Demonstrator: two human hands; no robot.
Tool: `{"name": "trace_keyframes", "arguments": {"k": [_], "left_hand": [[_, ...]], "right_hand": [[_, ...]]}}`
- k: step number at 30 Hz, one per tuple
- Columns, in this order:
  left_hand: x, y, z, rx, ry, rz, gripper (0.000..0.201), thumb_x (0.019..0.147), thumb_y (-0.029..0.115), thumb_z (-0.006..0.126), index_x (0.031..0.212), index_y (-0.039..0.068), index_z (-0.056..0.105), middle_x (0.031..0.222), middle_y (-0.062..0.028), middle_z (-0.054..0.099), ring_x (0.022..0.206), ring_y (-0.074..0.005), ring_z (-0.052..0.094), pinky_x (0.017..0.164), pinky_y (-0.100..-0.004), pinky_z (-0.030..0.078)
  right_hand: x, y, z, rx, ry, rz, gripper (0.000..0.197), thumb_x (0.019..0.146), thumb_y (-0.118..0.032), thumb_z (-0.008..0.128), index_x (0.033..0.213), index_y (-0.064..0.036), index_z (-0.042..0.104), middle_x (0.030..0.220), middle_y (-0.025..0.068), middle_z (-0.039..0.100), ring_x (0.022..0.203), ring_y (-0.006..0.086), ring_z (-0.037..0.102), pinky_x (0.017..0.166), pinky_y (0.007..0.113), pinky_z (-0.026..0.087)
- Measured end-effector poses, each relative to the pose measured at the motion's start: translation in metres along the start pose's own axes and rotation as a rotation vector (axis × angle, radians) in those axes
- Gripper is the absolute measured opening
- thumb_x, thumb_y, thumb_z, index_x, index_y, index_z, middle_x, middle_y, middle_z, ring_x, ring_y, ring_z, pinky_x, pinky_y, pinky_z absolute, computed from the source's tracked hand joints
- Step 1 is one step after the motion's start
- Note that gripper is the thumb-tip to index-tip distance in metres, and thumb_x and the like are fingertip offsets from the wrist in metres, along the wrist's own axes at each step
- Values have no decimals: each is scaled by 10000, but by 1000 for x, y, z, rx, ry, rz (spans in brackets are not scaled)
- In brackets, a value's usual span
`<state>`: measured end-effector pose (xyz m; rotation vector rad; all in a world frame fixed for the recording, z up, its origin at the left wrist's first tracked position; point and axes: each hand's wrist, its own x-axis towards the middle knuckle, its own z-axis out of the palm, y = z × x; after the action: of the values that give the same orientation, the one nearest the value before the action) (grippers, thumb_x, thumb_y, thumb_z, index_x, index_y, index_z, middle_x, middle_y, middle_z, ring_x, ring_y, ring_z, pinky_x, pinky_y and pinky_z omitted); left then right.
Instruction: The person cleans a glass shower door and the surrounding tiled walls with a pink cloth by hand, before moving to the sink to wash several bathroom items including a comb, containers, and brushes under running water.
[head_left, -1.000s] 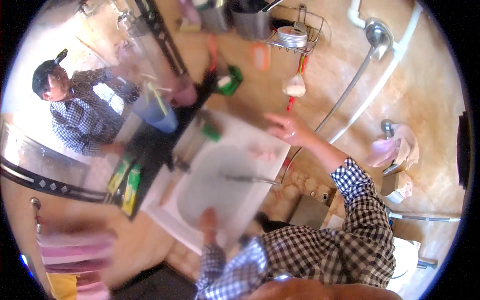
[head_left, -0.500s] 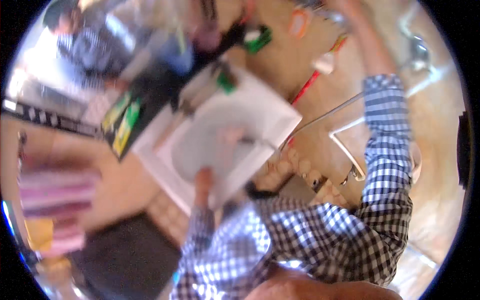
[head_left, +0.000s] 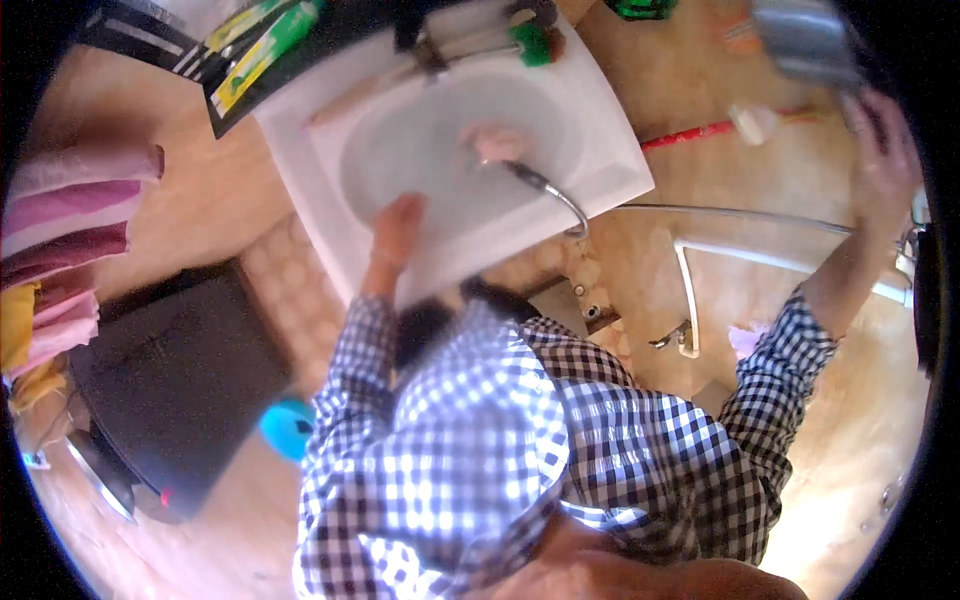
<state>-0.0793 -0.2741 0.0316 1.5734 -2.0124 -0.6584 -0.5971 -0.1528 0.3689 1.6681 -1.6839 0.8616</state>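
Note:
My left hand (head_left: 398, 228) is over the near left part of the white sink (head_left: 290, 140), blurred, with its fingers toward the greyish basin. Nothing shows in it, and I cannot tell whether its fingers are closed. Far out to the right, my right hand (head_left: 885, 150) appears to grip the dark end of a grey metal-looking vessel (head_left: 803, 40), smeared by motion. A pinkish patch (head_left: 500, 141) shows in the basin, beside a thin dark curved hose or spout (head_left: 548, 188) reaching over the rim.
Green-and-yellow packages (head_left: 265, 60) lie on a dark surface at the far left. A green-headed brush (head_left: 535, 45) rests behind the basin. On the right are a red stick (head_left: 695, 135) and white pipes (head_left: 687, 290). Striped towels (head_left: 75, 210) hang left of a black box-like bin (head_left: 185, 370).
My view has shifted, and the sink sits higher in it. My right hand has swung outward to the right with the grey vessel. The left hand stays at the basin.

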Motion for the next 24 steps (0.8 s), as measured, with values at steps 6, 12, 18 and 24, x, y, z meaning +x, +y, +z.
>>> {"name": "trace_keyframes", "arguments": {"k": [6,12,18,24], "left_hand": [[1,51,-19,-807,-143,-192,460,856,380,579,1188,62,547,1180,-73,590,1082,-217,546,901,-360,414],[17,87,-25,-929,-231,80,671,795,323,656,1341,32,397,1307,-109,486,1251,-204,388,1045,-332,287],[29,78,-16,-545,-266,31,802,711,258,747,1370,42,344,1320,-121,469,1237,-221,407,1036,-328,307],[34,102,-18,11,-2,472,791,622,282,756,1298,47,420,1189,-185,551,1113,-322,521,958,-382,403]], "right_hand": [[-101,-129,145,507,-183,-445,104,793,-42,579,896,-30,588,917,121,599,887,274,585,777,365,483],[-149,-209,219,749,-318,-556,39,715,-33,534,735,-42,501,735,106,513,722,294,540,626,396,451],[-159,-233,233,794,-405,-612,50,718,-86,529,767,-91,536,769,87,535,751,288,577,632,413,476],[-161,-237,237,764,-481,-682,57,747,-93,530,782,-92,576,782,87,552,746,286,587,618,412,485]]}}
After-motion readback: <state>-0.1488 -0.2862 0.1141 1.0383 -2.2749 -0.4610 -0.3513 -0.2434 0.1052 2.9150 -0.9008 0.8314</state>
